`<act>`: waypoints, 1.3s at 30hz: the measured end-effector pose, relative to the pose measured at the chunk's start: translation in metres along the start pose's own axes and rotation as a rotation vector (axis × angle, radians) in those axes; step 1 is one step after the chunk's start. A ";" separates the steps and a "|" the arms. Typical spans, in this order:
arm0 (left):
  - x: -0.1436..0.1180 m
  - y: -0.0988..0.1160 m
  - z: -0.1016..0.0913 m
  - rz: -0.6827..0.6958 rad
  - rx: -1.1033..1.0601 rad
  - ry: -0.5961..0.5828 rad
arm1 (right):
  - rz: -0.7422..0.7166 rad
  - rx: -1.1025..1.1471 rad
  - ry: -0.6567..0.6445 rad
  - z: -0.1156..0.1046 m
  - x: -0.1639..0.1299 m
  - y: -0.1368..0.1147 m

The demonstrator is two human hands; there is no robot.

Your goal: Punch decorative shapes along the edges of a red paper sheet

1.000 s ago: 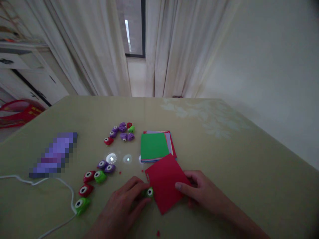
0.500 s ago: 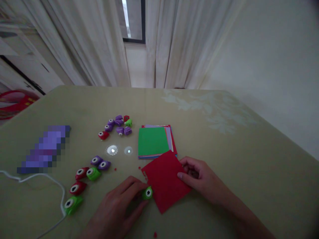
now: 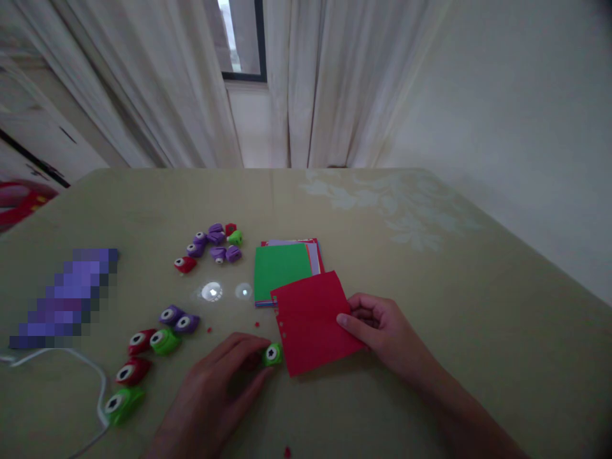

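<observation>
My left hand (image 3: pixel 217 386) is closed, with thumb and fingers around a small green craft punch (image 3: pixel 272 354) that has a white ring and a dark shape on its face. Between my right thumb and fingers, the right edge of a red paper square (image 3: pixel 318 325) is pinched; that is my right hand (image 3: pixel 375 325). Small punched holes run along the paper's left edge, close to the green punch but apart from it. The paper's upper part overlaps a stack of coloured paper (image 3: pixel 282 268), green on top.
Left of my hand lie several punches, among them a green one (image 3: pixel 123 406), a red one (image 3: pixel 134 371) and a purple one (image 3: pixel 186 323). Farther back sits another group with a red punch (image 3: pixel 185 264). A white cable (image 3: pixel 102 389) curves at left near a pixelated purple item (image 3: pixel 67 296). Red scraps (image 3: pixel 257 324) dot the table.
The red paper has turned and lifted away from the green punch, baring the holes on its left edge. The whole view has shifted slightly, with table things now farther left.
</observation>
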State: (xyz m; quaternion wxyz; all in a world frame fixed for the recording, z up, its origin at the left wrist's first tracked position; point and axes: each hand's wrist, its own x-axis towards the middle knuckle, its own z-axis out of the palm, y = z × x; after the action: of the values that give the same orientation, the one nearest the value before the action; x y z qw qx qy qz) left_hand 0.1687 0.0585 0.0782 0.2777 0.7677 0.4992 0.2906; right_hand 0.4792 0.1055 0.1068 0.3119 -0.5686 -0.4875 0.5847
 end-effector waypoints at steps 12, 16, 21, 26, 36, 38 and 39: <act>0.002 -0.003 0.001 -0.040 -0.067 -0.002 | 0.006 0.016 -0.004 0.006 0.003 0.005; 0.002 -0.001 -0.001 -0.055 -0.066 -0.018 | -0.013 -0.022 -0.010 0.007 0.003 0.003; 0.000 0.003 -0.004 -0.073 -0.073 -0.036 | -0.024 -0.052 0.000 0.006 0.003 0.001; 0.001 0.001 -0.003 -0.081 -0.088 -0.026 | -0.018 -0.051 -0.004 0.006 0.002 0.000; 0.000 -0.001 -0.001 -0.071 -0.089 -0.017 | -0.025 -0.032 0.001 0.005 0.003 0.002; 0.000 0.000 -0.002 -0.072 -0.085 -0.014 | -0.021 -0.016 -0.003 0.005 0.003 0.002; 0.000 0.001 -0.002 -0.076 -0.084 -0.016 | -0.021 -0.010 -0.004 0.005 0.003 0.002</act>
State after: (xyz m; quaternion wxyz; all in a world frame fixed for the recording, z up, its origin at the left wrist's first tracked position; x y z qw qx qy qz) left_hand 0.1680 0.0590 0.0802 0.3244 0.7381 0.5131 0.2946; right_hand 0.4747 0.1067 0.1033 0.3139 -0.5638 -0.4971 0.5801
